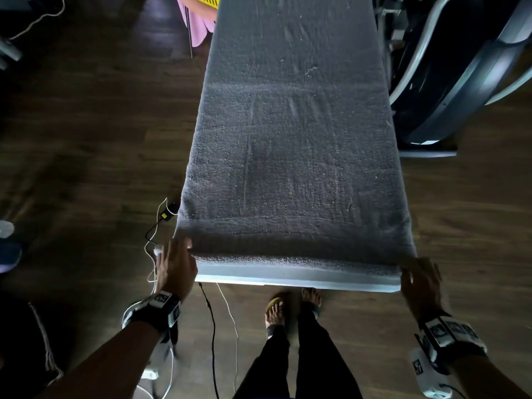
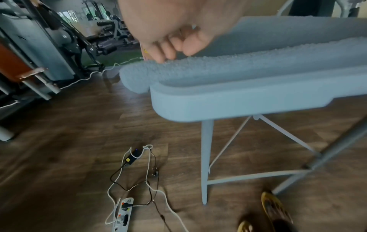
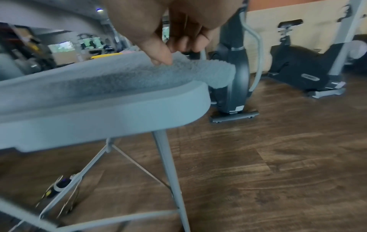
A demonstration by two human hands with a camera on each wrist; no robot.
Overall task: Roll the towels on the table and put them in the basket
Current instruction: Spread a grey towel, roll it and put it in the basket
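Along the lower edge of the head view, the left hand (image 1: 175, 264) and right hand (image 1: 421, 279) are pinching the towel's (image 1: 290, 145) near corners, probably to start an even roll; it is lying flat along the table (image 1: 296, 279), covering it.

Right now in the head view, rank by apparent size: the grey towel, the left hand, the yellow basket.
1. grey towel, by far the largest.
2. left hand.
3. yellow basket, only a cropped sliver at the far end, so its real size is unsure.
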